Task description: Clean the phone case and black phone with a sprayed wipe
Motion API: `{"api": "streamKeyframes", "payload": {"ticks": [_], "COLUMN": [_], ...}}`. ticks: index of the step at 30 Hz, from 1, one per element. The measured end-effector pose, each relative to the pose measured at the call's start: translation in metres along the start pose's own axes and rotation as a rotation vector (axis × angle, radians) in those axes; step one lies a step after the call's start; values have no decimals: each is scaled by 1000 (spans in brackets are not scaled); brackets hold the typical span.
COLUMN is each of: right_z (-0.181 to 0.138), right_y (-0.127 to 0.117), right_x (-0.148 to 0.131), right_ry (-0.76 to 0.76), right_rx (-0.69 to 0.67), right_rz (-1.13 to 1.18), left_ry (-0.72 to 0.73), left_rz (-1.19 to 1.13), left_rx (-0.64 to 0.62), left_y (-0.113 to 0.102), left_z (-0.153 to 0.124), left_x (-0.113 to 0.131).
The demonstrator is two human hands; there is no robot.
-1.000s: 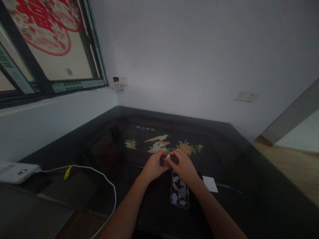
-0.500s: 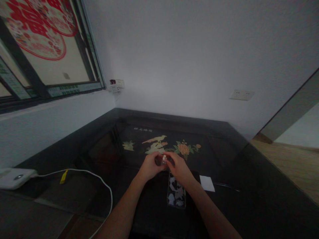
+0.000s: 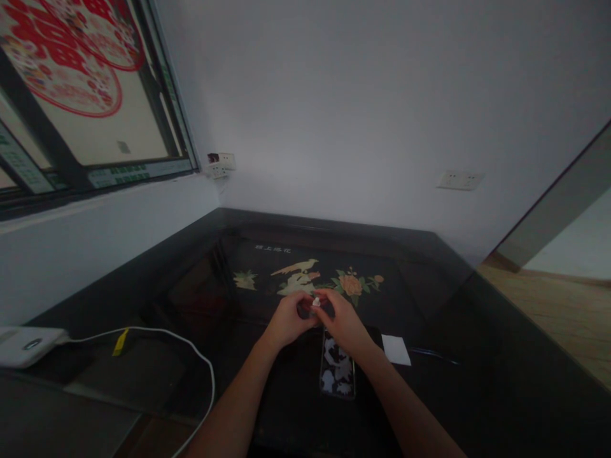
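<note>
The left forearm (image 3: 238, 401) and the right forearm (image 3: 405, 413) are both bare from the lower edge of the view up to the wrist, slim and smooth in outline, with nothing worn on the stretch that shows. The left hand (image 3: 286, 318) and the right hand (image 3: 344, 324) are bare too, with slender fingers and rounded knuckles. The light is dim, so nails and fine marks on the skin cannot be made out.

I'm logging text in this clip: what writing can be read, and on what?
Table top: row of white characters, too blurred to read.
Window-frame strips: green print, too small to read.
Red window decoration: big character, cropped, not readable.
Phone case: pattern only, no text.
</note>
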State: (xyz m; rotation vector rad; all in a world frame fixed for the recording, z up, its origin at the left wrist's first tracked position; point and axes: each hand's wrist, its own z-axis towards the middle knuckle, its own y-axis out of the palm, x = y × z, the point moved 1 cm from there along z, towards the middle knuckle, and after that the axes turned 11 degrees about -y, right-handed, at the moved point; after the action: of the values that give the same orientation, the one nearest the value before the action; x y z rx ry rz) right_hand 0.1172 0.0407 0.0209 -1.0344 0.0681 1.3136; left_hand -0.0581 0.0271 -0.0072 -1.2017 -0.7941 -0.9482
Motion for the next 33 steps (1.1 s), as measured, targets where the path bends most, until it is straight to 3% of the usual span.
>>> {"api": "streamKeyframes", "payload": {"ticks": [8,15,22,28,33], "right_z": [-2,1,0,1,2], "right_y": [0,-1,-3,-4,-3], "right_x": [-9,-8,-7,-14,-11], "right_ry": [-42,28,46,4,60], "right_rx": [17,69,24,73,78], "right_rz": [-32,16,55,-57,-88], "left_ry": [4,27,18,25,38], "left_rz": [-34,24,12,14,16], "left_rx": [-22,-17,-32,-33,-30], "left_y": [0,-1,0,-1,-1], "left_z": [0,0,0,-1,-2], "left_x": [3,-1,-2,2,4]}}
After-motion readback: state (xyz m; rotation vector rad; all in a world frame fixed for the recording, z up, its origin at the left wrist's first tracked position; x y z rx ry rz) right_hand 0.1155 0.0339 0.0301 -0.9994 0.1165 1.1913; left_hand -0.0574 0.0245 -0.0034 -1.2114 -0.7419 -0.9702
